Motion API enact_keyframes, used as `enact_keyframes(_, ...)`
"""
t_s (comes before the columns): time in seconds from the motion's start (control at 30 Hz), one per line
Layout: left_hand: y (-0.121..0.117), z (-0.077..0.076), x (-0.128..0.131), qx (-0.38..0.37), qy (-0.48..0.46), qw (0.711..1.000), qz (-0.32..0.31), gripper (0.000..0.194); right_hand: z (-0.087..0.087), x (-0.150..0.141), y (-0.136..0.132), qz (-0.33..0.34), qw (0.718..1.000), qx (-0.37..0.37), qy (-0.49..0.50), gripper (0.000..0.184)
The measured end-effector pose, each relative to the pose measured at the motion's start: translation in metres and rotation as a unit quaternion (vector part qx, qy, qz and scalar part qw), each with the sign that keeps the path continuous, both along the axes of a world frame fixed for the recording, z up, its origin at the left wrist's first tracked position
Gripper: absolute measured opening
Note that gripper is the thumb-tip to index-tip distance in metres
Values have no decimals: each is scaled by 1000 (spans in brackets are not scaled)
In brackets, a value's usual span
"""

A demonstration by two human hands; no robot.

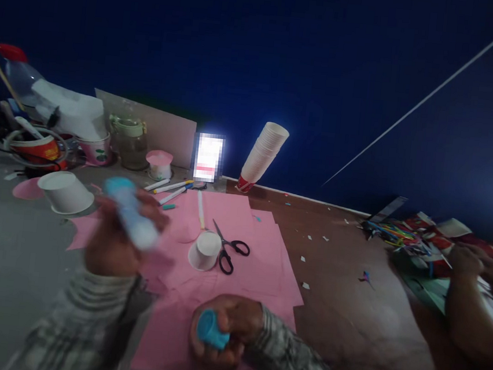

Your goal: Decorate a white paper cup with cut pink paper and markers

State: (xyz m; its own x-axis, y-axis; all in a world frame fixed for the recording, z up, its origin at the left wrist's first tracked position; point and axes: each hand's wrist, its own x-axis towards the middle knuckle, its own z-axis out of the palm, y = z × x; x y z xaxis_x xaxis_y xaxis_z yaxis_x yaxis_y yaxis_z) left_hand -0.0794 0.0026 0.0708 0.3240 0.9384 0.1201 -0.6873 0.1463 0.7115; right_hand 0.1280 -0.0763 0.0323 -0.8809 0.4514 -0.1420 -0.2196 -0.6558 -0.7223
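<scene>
My left hand (112, 247) is raised over the left part of the table, closed around a small blue-and-white bottle (132, 215) smeared by motion. Low in the middle, my right hand (237, 324) grips a hollow blue cap (212, 328), its round opening tilted up. Below both hands lie overlapping pink paper sheets (230, 212). An upside-down white paper cup (205, 249) rests on them, touching or close beside black-handled scissors (228, 250) with parted blades. A white marker (201, 210) lies behind the cup.
A tall leaning stack of paper cups (265, 152) stands near the wall. At back left are a glass jar (128, 141), another upturned cup (65, 192) and a lit screen (208, 157). Another person's hands (467, 267) are at right, beside bundled colored strands (392, 234). Paper scraps dot the brown table.
</scene>
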Motion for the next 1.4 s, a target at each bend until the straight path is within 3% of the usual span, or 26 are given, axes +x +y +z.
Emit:
enact_keyframes(0.03,7,3,-8,10,-24,999,27,29,-3,1,-3,15,1000,-8,2,49)
enact_keyframes(0.1,17,3,-18,5,-93,993,73,31,-5,2,-5,-20,1000,1,16,47)
enact_keyframes(0.3,20,-21,3,-78,-98,992,34,29,2,7,8,-165,981,101,16,40)
enact_keyframes(0.43,19,-24,11,-79,-75,994,9,32,6,19,13,-231,958,166,-25,43)
enact_keyframes(0.6,8,-25,12,31,59,994,-88,51,25,38,15,-317,919,217,-83,48)
enact_keyframes(0.73,-5,-21,14,131,202,931,-273,55,37,41,20,-343,903,210,-151,36)
enact_keyframes(0.83,-10,-15,19,147,237,894,-350,53,34,36,26,-386,888,196,-155,32)
enact_keyframes(0.93,-11,-13,24,144,249,884,-369,52,28,34,32,-423,872,184,-163,34)
enact_keyframes(1.07,-10,-19,25,118,244,904,-332,59,25,40,38,-494,840,162,-155,33)
enact_keyframes(1.17,-11,-21,26,100,230,910,-331,60,23,42,39,-484,846,168,-146,35)
enact_keyframes(1.3,-12,-20,34,116,237,887,-379,51,19,35,37,-378,890,192,-169,36)
enact_keyframes(1.4,-12,-21,40,111,238,872,-413,49,16,30,36,-339,904,200,-167,36)
